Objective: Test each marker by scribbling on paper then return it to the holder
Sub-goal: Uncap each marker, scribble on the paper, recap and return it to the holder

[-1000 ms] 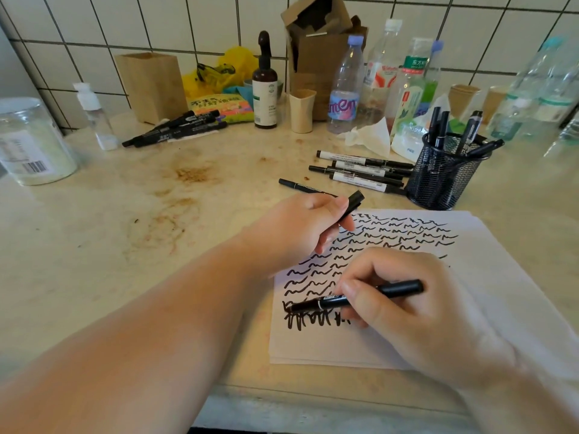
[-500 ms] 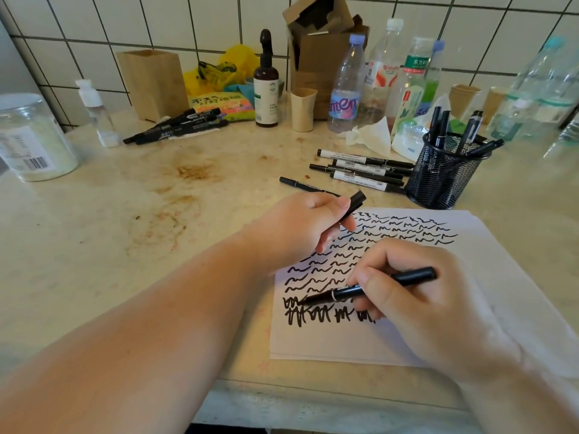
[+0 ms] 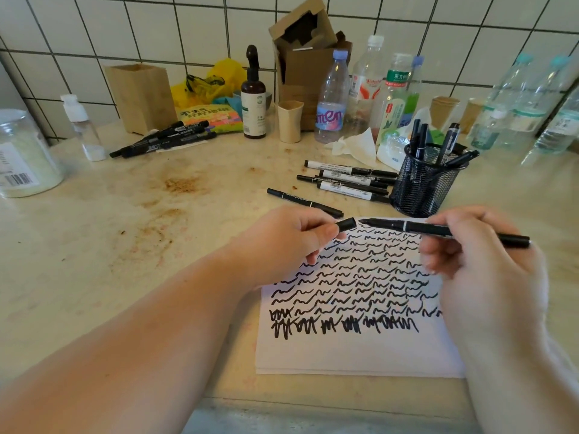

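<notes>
Head view, left to right. A clear lidded plastic jar (image 3: 23,155) with a barcode label stands at the far left of the stained beige bench (image 3: 94,245). Behind it, a cluster of black markers (image 3: 166,138) lies beside a tan cardboard box (image 3: 141,97). The left hand (image 3: 288,242) pinches a short black marker cap (image 3: 346,224) between curled fingers, open end facing right. The uncapped black marker (image 3: 438,229) is gripped in the curled fingers of the right hand (image 3: 479,261), level above the white paper sheet (image 3: 354,352), tip pointing left, just apart from the cap. The sheet carries rows of black scribbles. Five capped markers (image 3: 344,181) lie between the hands and the black wire-mesh holder (image 3: 423,183), which contains several upright markers.
</notes>
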